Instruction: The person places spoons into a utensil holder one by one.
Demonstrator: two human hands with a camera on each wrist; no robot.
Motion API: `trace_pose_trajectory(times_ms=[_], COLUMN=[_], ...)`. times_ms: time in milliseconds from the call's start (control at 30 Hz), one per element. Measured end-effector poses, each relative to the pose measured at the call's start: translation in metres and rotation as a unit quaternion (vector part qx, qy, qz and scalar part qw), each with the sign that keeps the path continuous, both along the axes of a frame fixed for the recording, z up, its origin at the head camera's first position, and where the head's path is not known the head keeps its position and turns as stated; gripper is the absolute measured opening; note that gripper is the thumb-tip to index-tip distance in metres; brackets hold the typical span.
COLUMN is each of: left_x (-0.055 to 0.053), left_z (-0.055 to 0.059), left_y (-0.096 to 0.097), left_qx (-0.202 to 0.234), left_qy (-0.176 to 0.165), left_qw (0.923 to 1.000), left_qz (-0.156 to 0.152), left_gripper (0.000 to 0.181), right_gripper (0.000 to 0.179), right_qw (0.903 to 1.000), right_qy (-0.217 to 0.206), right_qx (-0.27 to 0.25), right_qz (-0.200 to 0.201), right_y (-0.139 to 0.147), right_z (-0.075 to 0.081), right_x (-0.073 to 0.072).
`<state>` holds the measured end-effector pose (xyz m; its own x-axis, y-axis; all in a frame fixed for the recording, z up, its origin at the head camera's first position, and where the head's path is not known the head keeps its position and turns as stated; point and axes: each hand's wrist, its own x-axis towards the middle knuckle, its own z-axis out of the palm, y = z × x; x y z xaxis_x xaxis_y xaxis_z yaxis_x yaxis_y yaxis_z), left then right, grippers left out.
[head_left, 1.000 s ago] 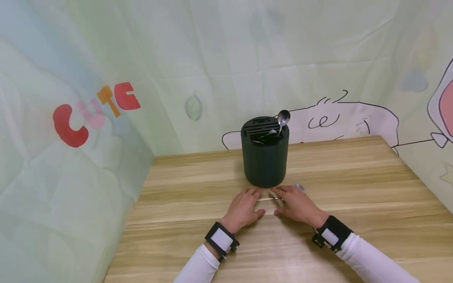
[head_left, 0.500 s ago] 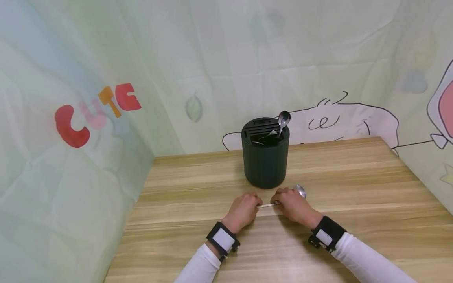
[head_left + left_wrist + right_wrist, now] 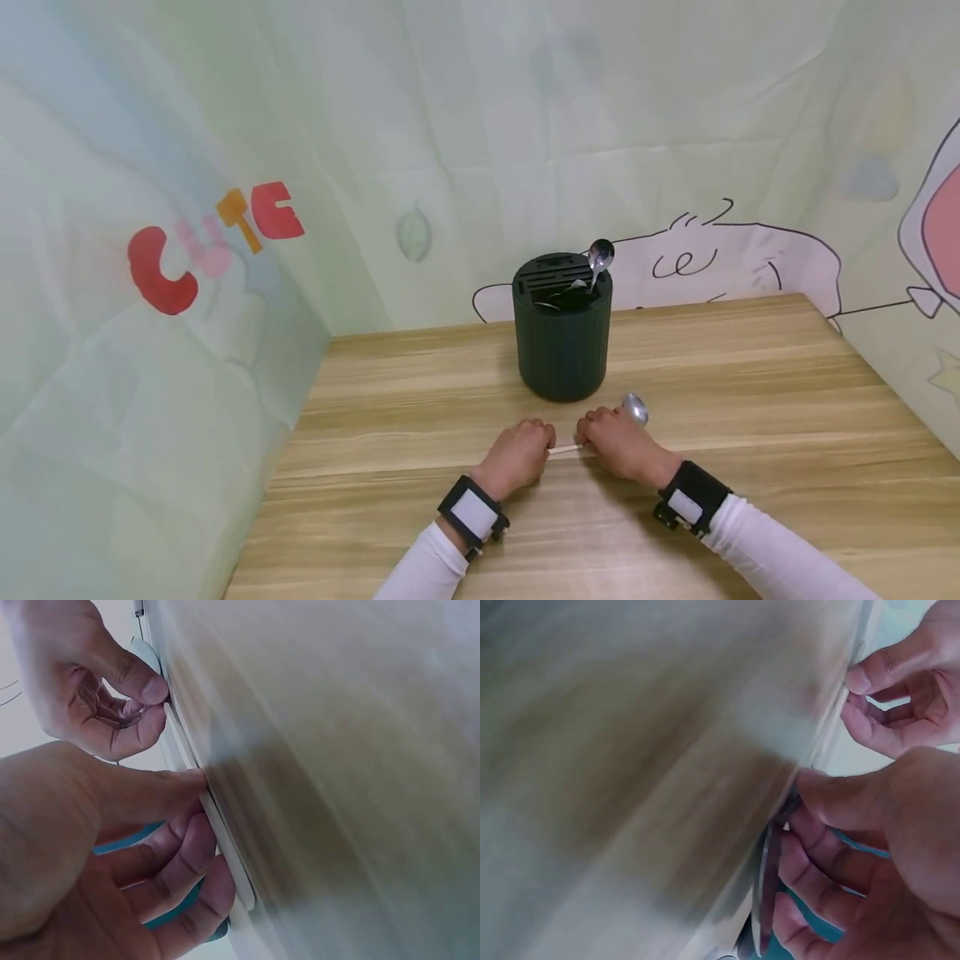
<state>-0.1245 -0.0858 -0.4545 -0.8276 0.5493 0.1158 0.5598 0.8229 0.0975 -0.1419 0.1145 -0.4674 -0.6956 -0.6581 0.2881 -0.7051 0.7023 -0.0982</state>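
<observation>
A spoon with a pale handle (image 3: pixel 565 449) and a shiny metal bowl (image 3: pixel 635 409) lies across between both hands, low over the wooden table. My left hand (image 3: pixel 517 454) pinches the handle between thumb and curled fingers; its rounded end (image 3: pixel 246 892) shows past them in the left wrist view. My right hand (image 3: pixel 621 446) pinches the metal part near the bowl, which sticks out beyond the knuckles. Seen from the right wrist, the dark metal (image 3: pixel 766 889) runs edge-on along the fingertips. Beyond both hands stands a dark green utensil holder (image 3: pixel 562 354).
One spoon (image 3: pixel 601 253) stands bowl-up in the holder, and more metal cutlery shows in its opening. The wooden table (image 3: pixel 405 400) meets a printed cloth backdrop (image 3: pixel 480 167) behind and at both sides.
Both hands went from extended fingers over the spoon to curled fingers pinching it. The spoon and hands moved slightly toward me, away from the holder.
</observation>
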Motion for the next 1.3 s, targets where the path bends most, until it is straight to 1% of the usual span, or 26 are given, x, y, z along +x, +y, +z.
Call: trace_pose_trajectory(times_ms=[167, 267, 400, 633, 800, 900, 933, 1000, 1033, 1067, 1133, 1167, 1233, 1267, 1300], left_x=[0.001, 0.002, 0.003, 0.006, 0.006, 0.006, 0.007, 0.007, 0.008, 0.008, 0.009, 0.009, 0.009, 0.009, 0.009], left_z=[-0.001, -0.001, 0.001, 0.004, 0.002, 0.001, 0.002, 0.005, 0.007, 0.009, 0.012, 0.013, 0.014, 0.015, 0.015], left_y=[-0.001, -0.002, -0.003, -0.003, -0.005, -0.008, -0.01, -0.012, -0.013, -0.015, -0.017, -0.017, -0.018, -0.019, -0.019], left_qx=[0.0, 0.002, 0.007, 0.026, 0.034, 0.041, 0.046, 0.059, 0.07, 0.081, 0.104, 0.117, 0.149, 0.166, 0.183], left_qy=[-0.003, -0.004, -0.018, -0.042, -0.06, -0.054, -0.05, -0.038, -0.034, -0.03, -0.03, -0.033, -0.05, -0.059, -0.066], left_qw=[0.9999, 0.9998, 0.9996, 0.9987, 0.9975, 0.9975, 0.9975, 0.9972, 0.9967, 0.9959, 0.9939, 0.9924, 0.9875, 0.9844, 0.981], left_qz=[-0.011, -0.018, -0.018, -0.014, -0.015, -0.02, -0.021, -0.024, -0.025, -0.026, -0.024, -0.02, -0.008, -0.002, 0.004], left_gripper=[0.01, 0.009, 0.007, 0.007, 0.006, 0.006, 0.007, 0.008, 0.008, 0.007, 0.006, 0.006, 0.005, 0.005, 0.005], right_gripper=[0.016, 0.016, 0.016, 0.02, 0.022, 0.024, 0.022, 0.015, 0.014, 0.02, 0.045, 0.057, 0.074, 0.081, 0.086], right_qw=[0.9988, 0.9977, 0.9979, 0.9986, 0.9983, 0.9974, 0.9972, 0.9969, 0.9965, 0.996, 0.9928, 0.9898, 0.978, 0.9686, 0.9556], right_qy=[-0.041, -0.054, -0.048, -0.036, -0.033, -0.047, -0.051, -0.061, -0.067, -0.068, -0.068, -0.063, -0.056, -0.047, -0.041], right_qx=[0.014, 0.017, 0.018, 0.005, -0.013, -0.022, -0.026, -0.037, -0.046, -0.057, -0.095, -0.121, -0.192, -0.235, -0.284], right_qz=[0.024, 0.039, 0.038, 0.039, 0.046, 0.05, 0.048, 0.031, 0.019, 0.005, -0.028, -0.04, -0.061, -0.065, -0.067], right_y=[0.001, 0.002, 0.002, 0.001, 0.002, 0.002, 0.002, 0.002, 0.003, 0.003, 0.003, 0.003, 0.004, 0.004, 0.004], right_z=[0.005, 0.007, 0.007, 0.007, 0.006, 0.007, 0.008, 0.012, 0.016, 0.019, 0.028, 0.032, 0.039, 0.041, 0.044], right_x=[0.003, 0.005, 0.007, 0.009, 0.011, 0.011, 0.012, 0.013, 0.013, 0.014, 0.015, 0.016, 0.017, 0.017, 0.018])
